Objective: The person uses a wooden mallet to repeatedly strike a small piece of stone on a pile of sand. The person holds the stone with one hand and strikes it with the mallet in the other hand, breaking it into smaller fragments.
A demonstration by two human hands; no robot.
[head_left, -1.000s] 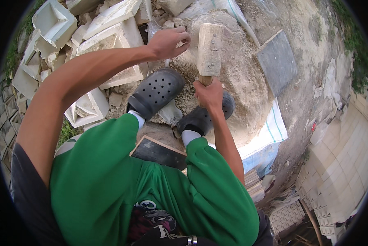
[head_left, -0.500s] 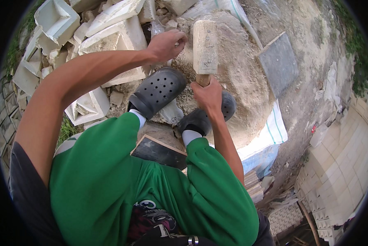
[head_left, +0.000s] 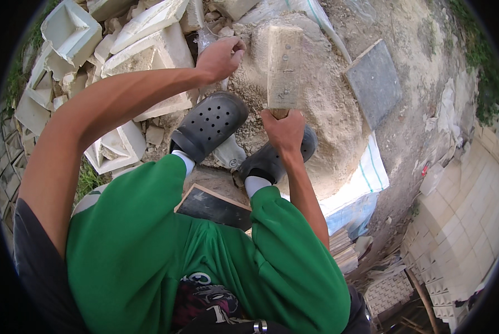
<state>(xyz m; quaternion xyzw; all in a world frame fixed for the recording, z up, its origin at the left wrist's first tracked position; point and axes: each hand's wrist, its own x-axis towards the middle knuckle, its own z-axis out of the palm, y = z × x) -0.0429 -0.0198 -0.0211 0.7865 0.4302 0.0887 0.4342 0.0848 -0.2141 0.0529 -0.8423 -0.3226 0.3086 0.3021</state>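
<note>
My right hand [head_left: 284,132] is wrapped round the short visible part of a wooden mallet's handle. The pale, dusty block head of the mallet [head_left: 284,67] points away from me, over a mound of crushed off-white powder [head_left: 330,106]. Several dark nail or screw heads dot its face. To the left, my left hand [head_left: 220,58] hovers above the edge of the mound with its fingers curled in. I see nothing in it. Beside it are broken white plaster pieces [head_left: 174,50] and a bit of clear plastic [head_left: 206,36].
My grey clogs [head_left: 211,121] stand at the near edge of the mound. A white woven sack [head_left: 370,170] lies under the powder. A grey square slab [head_left: 374,83] rests at right, a dark board [head_left: 213,206] between my legs. Pale stacked tiles [head_left: 455,222] stand farther right.
The mallet's head has tipped and shifted slightly right, showing more of its face and less handle. My left hand has drifted a little left, still curled.
</note>
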